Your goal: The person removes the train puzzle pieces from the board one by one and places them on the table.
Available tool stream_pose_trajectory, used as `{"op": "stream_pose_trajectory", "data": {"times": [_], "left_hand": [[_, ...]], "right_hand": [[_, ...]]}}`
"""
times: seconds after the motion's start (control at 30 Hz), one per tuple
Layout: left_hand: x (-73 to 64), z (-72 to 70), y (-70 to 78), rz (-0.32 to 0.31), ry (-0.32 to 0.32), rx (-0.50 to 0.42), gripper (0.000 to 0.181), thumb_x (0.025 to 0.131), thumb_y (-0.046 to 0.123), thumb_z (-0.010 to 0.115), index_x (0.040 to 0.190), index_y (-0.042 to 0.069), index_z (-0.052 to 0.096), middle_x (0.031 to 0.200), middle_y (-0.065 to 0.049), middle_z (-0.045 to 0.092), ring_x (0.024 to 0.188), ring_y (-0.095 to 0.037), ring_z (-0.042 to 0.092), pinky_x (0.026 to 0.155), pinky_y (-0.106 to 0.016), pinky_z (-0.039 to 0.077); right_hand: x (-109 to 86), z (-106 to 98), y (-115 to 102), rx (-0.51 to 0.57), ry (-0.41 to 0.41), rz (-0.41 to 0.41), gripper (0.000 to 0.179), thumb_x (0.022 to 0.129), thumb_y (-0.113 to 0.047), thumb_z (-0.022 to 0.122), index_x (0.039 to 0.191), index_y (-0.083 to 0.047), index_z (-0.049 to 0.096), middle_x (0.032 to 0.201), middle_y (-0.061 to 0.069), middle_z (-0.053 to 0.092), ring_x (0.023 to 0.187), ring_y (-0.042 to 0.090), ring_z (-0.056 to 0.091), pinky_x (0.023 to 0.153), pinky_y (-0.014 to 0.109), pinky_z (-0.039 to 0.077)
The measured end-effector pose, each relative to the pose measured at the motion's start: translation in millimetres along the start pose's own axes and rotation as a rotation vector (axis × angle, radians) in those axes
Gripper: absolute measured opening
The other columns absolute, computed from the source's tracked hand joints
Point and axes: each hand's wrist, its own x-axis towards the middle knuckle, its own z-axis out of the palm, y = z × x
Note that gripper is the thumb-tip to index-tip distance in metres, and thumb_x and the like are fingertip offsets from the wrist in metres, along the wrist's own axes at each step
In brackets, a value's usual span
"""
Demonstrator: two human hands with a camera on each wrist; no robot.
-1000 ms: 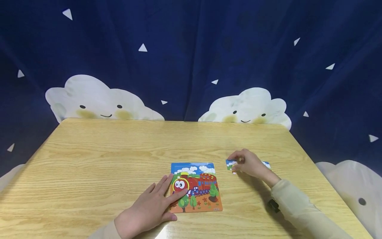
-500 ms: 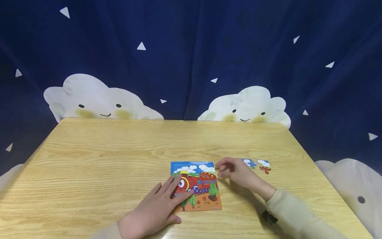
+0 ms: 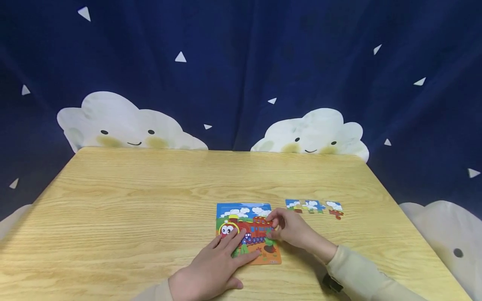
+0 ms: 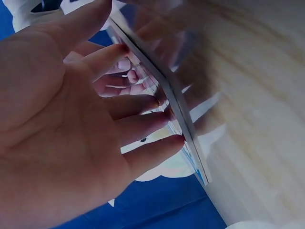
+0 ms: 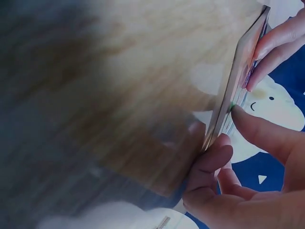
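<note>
A square train jigsaw puzzle [image 3: 244, 207] lies in its tray on the table. My left hand [image 3: 214, 267] rests on its lower left part, fingers spread and nearly straight, with the fingertips on the picture. At the puzzle's right edge my right hand [image 3: 295, 230] has curled fingers, the thumb tip on the picture near the big tree. In the right wrist view, that thumb [image 5: 252, 126] touches the top face while the curled index finger meets the edge. Whether one piece is lifted there is hidden.
Beyond the puzzle to the right, three loose puzzle pieces lie in a row: one left [image 3: 293, 204], one middle [image 3: 311, 205] and one right [image 3: 334, 206]. Behind the wooden table [image 3: 150, 179] hangs a dark blue curtain [image 3: 233, 75] with cloud prints.
My right hand has let go of a puzzle piece beside the others and moved back left to the puzzle's right edge. My left hand has slid right across the picture.
</note>
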Motion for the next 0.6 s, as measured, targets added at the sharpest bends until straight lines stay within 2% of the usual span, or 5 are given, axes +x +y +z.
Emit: {"op": "stream_pose_trajectory", "data": {"times": [0.27, 0.43, 0.6], "left_hand": [[0.8, 0.2, 0.3, 0.006, 0.007, 0.012, 0.067, 0.087, 0.057, 0.060, 0.149, 0.041, 0.041, 0.157, -0.011, 0.031, 0.144, -0.029, 0.028, 0.107, -0.049, 0.036], [1.1, -0.6, 1.4, 0.000, 0.005, 0.023, 0.066, 0.086, 0.058, 0.061, 0.148, 0.041, 0.042, 0.157, -0.011, 0.031, 0.143, -0.029, 0.029, 0.107, -0.049, 0.036], [0.4, -0.1, 0.9, -0.009, 0.000, 0.037, 0.067, 0.086, 0.058, 0.060, 0.148, 0.042, 0.041, 0.158, -0.010, 0.029, 0.144, -0.030, 0.027, 0.107, -0.049, 0.035]], "right_hand": [[1.2, -1.8, -1.1, 0.005, -0.013, -0.033, 0.033, 0.073, 0.005, 0.080, 0.095, 0.000, 0.056, 0.082, 0.007, 0.051, 0.063, 0.015, 0.048, 0.057, 0.024, 0.039], [1.3, -1.7, -1.0, -0.010, 0.015, -0.090, 0.027, 0.076, 0.005, 0.078, 0.091, -0.002, 0.056, 0.076, 0.004, 0.054, 0.064, 0.015, 0.051, 0.055, 0.023, 0.043], [1.6, 0.1, -2.0, -0.025, 0.052, -0.143, 0.023, 0.079, 0.004, 0.077, 0.089, -0.004, 0.058, 0.075, 0.000, 0.056, 0.064, 0.013, 0.052, 0.053, 0.023, 0.042]]}}
